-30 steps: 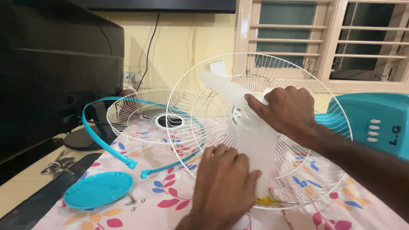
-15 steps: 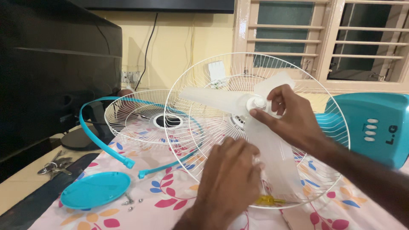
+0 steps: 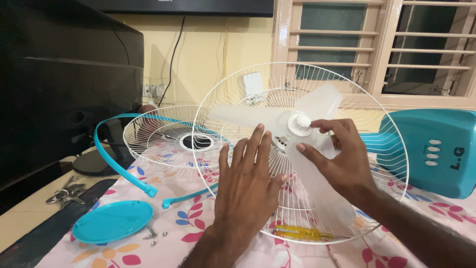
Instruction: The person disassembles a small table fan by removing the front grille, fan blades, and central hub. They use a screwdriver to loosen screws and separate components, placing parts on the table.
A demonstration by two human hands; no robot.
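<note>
A translucent white three-blade fan blade (image 3: 238, 116) with a round white hub cap (image 3: 301, 121) sits inside a tilted white wire guard (image 3: 218, 94). My right hand (image 3: 337, 159) grips the blade just beside the hub, thumb on the lower blade and fingers curled behind. In front of the guard's lower left, my left hand (image 3: 248, 183) is flat with fingers spread, fingertips touching the blade near the hub. The teal fan body (image 3: 436, 149) stands behind the guard at the right.
A second wire guard (image 3: 163, 134) lies flat at the left with a split teal rim ring (image 3: 106, 159) around it. A teal disc (image 3: 113, 221), loose screws (image 3: 153, 235), a yellow screwdriver (image 3: 297, 232) and keys (image 3: 64, 191) lie on the floral cloth. A black monitor (image 3: 59, 84) stands at the left.
The blade has turned from its first position. My left hand has opened, lifted off the lower blade and spread its fingers; my right hand has shifted from on top of the hub to beside it.
</note>
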